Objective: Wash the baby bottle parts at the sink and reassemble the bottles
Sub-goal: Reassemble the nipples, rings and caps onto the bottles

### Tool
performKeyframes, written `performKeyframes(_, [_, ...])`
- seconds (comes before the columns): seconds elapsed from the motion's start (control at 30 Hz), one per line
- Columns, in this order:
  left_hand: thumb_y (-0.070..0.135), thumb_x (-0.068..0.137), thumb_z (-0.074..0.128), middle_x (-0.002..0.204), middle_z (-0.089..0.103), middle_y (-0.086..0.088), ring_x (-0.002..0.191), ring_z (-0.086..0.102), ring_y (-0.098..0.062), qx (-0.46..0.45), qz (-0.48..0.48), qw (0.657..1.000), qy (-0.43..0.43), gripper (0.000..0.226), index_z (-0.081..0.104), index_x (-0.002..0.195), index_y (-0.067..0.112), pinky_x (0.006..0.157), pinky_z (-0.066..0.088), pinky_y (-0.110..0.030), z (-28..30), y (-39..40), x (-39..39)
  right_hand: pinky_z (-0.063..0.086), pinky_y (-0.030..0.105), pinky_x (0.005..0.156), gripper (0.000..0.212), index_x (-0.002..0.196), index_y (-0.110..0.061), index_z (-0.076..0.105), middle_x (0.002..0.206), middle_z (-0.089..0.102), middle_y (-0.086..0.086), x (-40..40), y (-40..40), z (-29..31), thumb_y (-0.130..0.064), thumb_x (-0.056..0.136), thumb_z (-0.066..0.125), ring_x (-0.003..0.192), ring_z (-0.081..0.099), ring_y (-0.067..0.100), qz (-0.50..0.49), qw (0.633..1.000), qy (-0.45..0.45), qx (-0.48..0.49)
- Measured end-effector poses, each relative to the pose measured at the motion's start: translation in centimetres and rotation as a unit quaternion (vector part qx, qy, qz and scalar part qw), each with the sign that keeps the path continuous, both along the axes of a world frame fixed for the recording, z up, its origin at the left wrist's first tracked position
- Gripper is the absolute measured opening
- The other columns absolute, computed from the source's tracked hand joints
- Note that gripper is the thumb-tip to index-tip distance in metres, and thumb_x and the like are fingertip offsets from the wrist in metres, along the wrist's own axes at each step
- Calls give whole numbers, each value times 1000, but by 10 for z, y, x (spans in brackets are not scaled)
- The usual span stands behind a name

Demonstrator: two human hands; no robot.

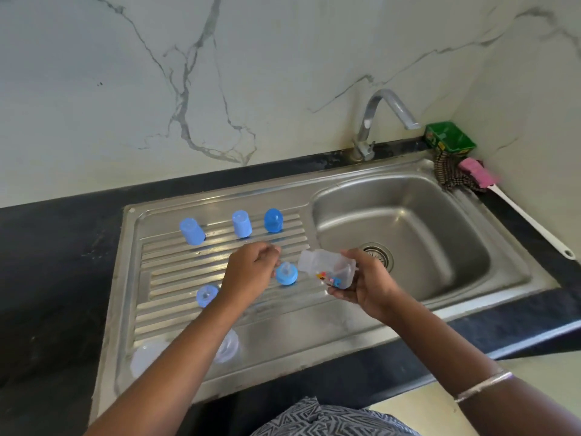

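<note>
Your right hand (361, 287) grips a clear bottle body (327, 267) with curled fingers, tilted with its neck toward the drainboard (163, 262), at the edge between drainboard and basin (408, 234); I judge you hold it there so the next part can go on it, or so drops fall into the basin; your left hand (248, 272) hangs over the middle of the drainboard, fingers curled as if pinching something small, but what it is I cannot tell; a blue collar (286, 273) lies just beside it, near the basin-side edge, easy to reach; another collar (206, 295) lies at the front-left; three blue caps (242, 224) stand along the back edge, probably set apart to drain; two clear parts (228, 346) lie near the front edge, partly hidden by your arm; the tap (377, 121) appears dry.
</note>
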State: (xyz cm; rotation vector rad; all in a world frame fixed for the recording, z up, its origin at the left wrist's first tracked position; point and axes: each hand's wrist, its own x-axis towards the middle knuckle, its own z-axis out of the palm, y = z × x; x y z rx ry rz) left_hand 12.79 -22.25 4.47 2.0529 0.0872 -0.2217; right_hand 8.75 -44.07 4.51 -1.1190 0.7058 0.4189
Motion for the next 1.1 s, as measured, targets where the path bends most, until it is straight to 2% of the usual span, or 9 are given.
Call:
performKeyframes(0.13, [55, 93, 57, 82, 74, -8, 66, 68, -18, -114, 69, 979, 157, 44, 70, 88, 13, 62, 52, -29, 0, -42, -5, 57, 45, 88, 34, 108, 2, 65, 81, 71, 20, 2, -17, -13, -27, 94, 55, 70, 70, 33, -26, 998, 13, 58])
performKeyframes(0.23, [65, 79, 67, 87, 72, -5, 77, 70, -18, -171, 65, 957, 224, 49, 70, 95, 18, 68, 53, -31, 3, -69, -12, 60, 45, 82, 39, 115, 8, 61, 93, 67, 25, 2, -21, -17, -24, 94, 53, 77, 68, 37, -12, 994, 18, 111])
performKeyframes(0.33, [46, 79, 77, 92, 73, -5, 76, 71, -17, -197, 98, 952, 215, 37, 68, 100, 18, 73, 55, -33, 2, -88, -23, 58, 46, 84, 37, 115, 8, 61, 100, 66, 26, 0, -24, -24, -21, 93, 53, 84, 66, 41, 25, 988, 13, 153])
performKeyframes(0.5, [21, 87, 74, 98, 74, -9, 72, 74, -15, -270, 209, 921, 190, 26, 62, 110, 18, 50, 54, -22, -3, -99, -39, 53, 39, 72, 21, 107, -5, 58, 103, 70, 20, 4, -28, -36, -21, 96, 50, 87, 67, 34, 120, 983, -3, 138])
performKeyframes(0.67, [23, 85, 77, 100, 76, -15, 88, 75, -29, -245, 244, 925, 155, 29, 69, 110, 11, 72, 62, -36, -13, -94, -59, 52, 35, 70, 9, 100, -15, 54, 98, 70, 12, 4, -29, -47, -21, 94, 57, 77, 67, 26, 234, 967, -14, 103])
performKeyframes(0.8, [35, 70, 83, 95, 77, -7, 89, 74, -27, -154, 264, 947, 97, 40, 73, 102, 12, 84, 58, -56, -21, -83, -79, 45, 29, 64, 8, 87, -18, 64, 83, 70, 3, 10, -24, -50, -23, 80, 66, 69, 66, 18, 287, 951, -101, -51])
performKeyframes(0.9, [44, 63, 83, 92, 76, 7, 86, 72, -12, -70, 257, 963, 36, 44, 71, 100, 22, 81, 60, -46, -24, -77, -92, 51, 27, 72, 6, 90, -20, 67, 86, 68, -7, 19, -17, -56, -17, 85, 67, 77, 65, 14, 295, 889, -243, -253])
performKeyframes(1.0, [46, 61, 83, 96, 74, 18, 89, 68, 3, -19, 225, 974, -6, 47, 68, 104, 32, 82, 56, -30, -30, -70, -101, 54, 33, 85, 32, 117, -26, 62, 106, 64, -6, 36, -3, -57, -22, 86, 67, 93, 64, 15, 334, 780, -327, -416])
performKeyframes(1.1, [40, 61, 86, 99, 71, 26, 94, 65, 6, -16, 203, 979, -23, 47, 66, 103, 39, 81, 53, -24, -36, -61, -106, 50, 36, 95, 61, 142, -35, 45, 128, 53, -2, 54, 16, -52, -37, 86, 69, 119, 53, 21, 432, 671, -358, -484])
